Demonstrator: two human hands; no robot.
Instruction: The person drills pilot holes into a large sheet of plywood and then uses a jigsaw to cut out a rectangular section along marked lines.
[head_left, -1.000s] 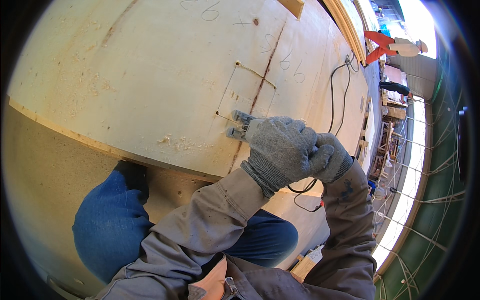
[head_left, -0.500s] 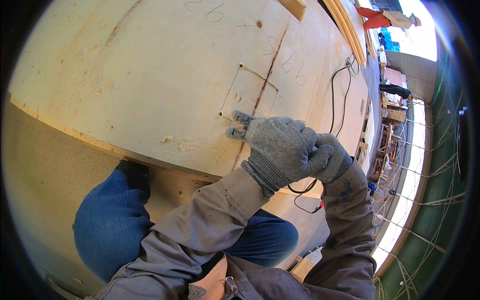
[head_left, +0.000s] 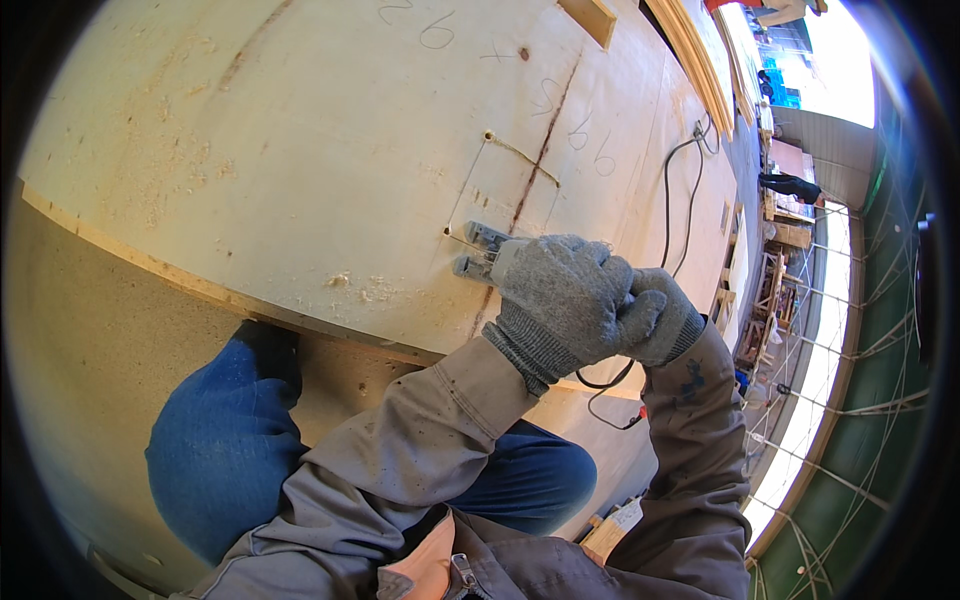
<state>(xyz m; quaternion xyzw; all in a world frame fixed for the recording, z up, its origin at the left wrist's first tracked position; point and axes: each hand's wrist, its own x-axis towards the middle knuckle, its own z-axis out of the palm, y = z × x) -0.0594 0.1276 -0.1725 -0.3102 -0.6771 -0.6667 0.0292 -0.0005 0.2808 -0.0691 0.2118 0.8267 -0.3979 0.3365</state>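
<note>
My left hand (head_left: 560,290), in a grey knit glove, is closed over the body of a jigsaw (head_left: 480,250). Only its grey forked base plate shows past my fingers. Behind it, my right hand (head_left: 663,315), gloved too, grips the rear of the same tool. The base plate rests on a large pale plywood sheet (head_left: 330,150), beside a small drilled hole (head_left: 446,232). A pencilled rectangle runs from there to a second hole (head_left: 488,136), where a sawdust-filled cut (head_left: 524,157) crosses a dark brown streak. The blade is hidden.
Sawdust (head_left: 365,288) lies near the sheet's front edge. A black power cable (head_left: 667,200) loops over the sheet's right side. Stacked boards (head_left: 695,65) and a rectangular opening (head_left: 590,20) are at the far end. A person in dark clothing (head_left: 790,187) is in the background.
My hands and the jigsaw look nearly still, while the sheet has shifted very slightly in the picture. The background person in red trousers has moved toward the top edge.
</note>
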